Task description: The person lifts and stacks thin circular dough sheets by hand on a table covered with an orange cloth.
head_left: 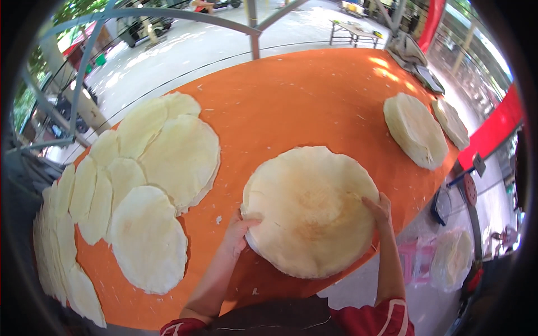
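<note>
Between my two hands is a thick stack of large, round, pale flatbreads (311, 207) with light brown patches in the middle of the top one. My left hand (240, 228) grips the stack's left edge, its thumb lying on top and its fingers hidden beneath. At the right edge my right hand (381, 208) holds on in the same way, thumb over the rim. The stack is over the near part of the orange table (280, 101); whether it rests there or is lifted a little I cannot tell.
Overlapping flatbreads (179, 159) cover the table's left side, with a separate pile (148, 241) nearer me. Another stack (414, 130) and a smaller one (451, 123) lie at the right edge. A clear plastic bag (451, 260) and a pink crate (414, 260) stand below, right.
</note>
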{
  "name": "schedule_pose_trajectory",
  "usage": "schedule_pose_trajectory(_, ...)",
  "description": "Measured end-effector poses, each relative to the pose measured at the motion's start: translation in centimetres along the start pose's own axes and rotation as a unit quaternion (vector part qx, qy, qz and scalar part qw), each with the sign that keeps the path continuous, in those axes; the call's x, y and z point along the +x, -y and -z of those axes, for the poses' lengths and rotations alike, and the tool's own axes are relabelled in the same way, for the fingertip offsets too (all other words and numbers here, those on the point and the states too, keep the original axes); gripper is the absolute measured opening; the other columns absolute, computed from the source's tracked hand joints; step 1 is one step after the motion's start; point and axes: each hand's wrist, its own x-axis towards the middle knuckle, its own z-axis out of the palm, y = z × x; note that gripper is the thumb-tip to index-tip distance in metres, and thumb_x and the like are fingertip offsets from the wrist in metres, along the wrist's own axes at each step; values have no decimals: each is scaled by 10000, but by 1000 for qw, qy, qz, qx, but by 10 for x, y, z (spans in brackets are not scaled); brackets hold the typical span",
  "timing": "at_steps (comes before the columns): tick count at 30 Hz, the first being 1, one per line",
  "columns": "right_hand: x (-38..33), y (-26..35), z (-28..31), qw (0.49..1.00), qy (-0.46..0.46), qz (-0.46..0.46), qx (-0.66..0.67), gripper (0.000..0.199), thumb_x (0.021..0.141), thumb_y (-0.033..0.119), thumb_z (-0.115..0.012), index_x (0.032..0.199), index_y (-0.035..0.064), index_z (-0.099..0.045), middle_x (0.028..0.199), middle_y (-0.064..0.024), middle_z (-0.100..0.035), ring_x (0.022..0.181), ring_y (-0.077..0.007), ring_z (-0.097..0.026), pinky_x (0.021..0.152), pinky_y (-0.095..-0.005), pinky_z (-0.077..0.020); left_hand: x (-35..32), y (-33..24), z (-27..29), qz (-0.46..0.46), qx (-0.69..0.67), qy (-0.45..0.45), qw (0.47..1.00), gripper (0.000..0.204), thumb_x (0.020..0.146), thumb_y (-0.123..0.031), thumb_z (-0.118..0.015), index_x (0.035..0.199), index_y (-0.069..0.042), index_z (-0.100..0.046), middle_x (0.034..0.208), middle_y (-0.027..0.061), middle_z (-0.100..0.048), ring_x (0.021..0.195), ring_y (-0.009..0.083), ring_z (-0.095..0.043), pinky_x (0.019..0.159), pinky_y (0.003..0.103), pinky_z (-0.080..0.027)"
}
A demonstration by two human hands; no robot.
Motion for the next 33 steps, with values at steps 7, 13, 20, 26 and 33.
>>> schedule_pose_trajectory(7,-21,-27,13,917,214,-55,333,620,682,79,-631,1239,-11,-373,1136,-124,-505,1020,-225,-507,852,-318,-432,22,1,28,-17,148,64,987,760,661,3,-673,1290,-28,-247,1146,153,-492,1022,229,-526,841,358,-457)
schedule_pose_trajectory(13,-20,-1,-19,964,111,57,233,660,681,109,-614,1278,19,-347,1189,-123,-470,1066,-235,-473,896,-311,-395,27,14,24,-102,194,35,975,701,784,-140,-624,1324,-20,-193,1297,131,-348,1112,186,-433,898,318,-398)
schedule_pose_trajectory(20,-15,15,-20,973,98,108,182,659,680,132,-617,1262,-28,-352,1195,-146,-463,1077,-235,-465,916,-332,-373,21,18,30,-245,166,51,954,589,775,-49,-524,1303,-29,-264,1190,119,-460,1038,184,-482,864,309,-403)
schedule_pose_trajectory(26,-3,14,-35,938,178,132,268,657,682,91,-537,1287,-40,-315,1275,-148,-412,1162,-240,-413,972,-329,-330,-7,9,53,-85,-7,62,994,602,759,-12,-511,1298,-23,-244,1197,107,-456,1094,165,-430,916,293,-357)
schedule_pose_trajectory(33,1,17,-44,945,187,81,256,670,705,94,-535,1314,-18,-280,1313,-141,-361,1194,-234,-369,1004,-334,-286,-2,13,49,-173,178,53,967,593,807,-103,-524,1300,-2,-211,1275,136,-361,1164,182,-355,960,308,-317)
